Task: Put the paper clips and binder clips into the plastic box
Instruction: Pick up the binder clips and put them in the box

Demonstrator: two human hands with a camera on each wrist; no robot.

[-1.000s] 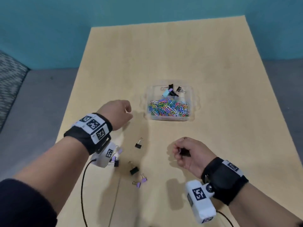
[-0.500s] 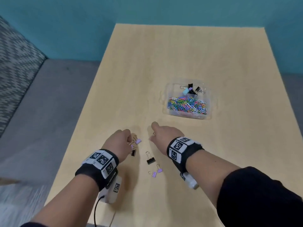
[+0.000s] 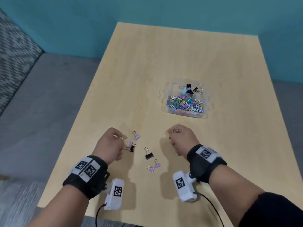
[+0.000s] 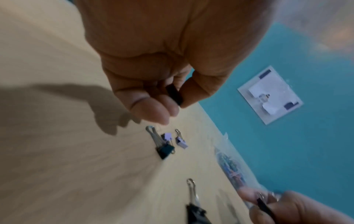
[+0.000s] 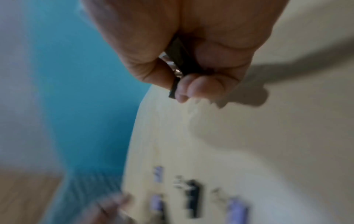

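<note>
Right hand (image 3: 182,140) fingers (image 5: 199,86) curl round a black binder clip (image 5: 180,60); left hand (image 3: 109,145) pinches another black clip (image 4: 173,94) (both gathered, I'd guess, for one trip). Loose clips (image 3: 148,155) lie on the counter (image 3: 164,54) between them, well short of the plastic box (image 3: 205,114).

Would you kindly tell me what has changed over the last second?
The left hand came down from beside the plastic box to the loose clips and now pinches a black binder clip. The right hand reached in among them, then drew back, pinching a second black clip. The box and the other clips stayed put.
</note>
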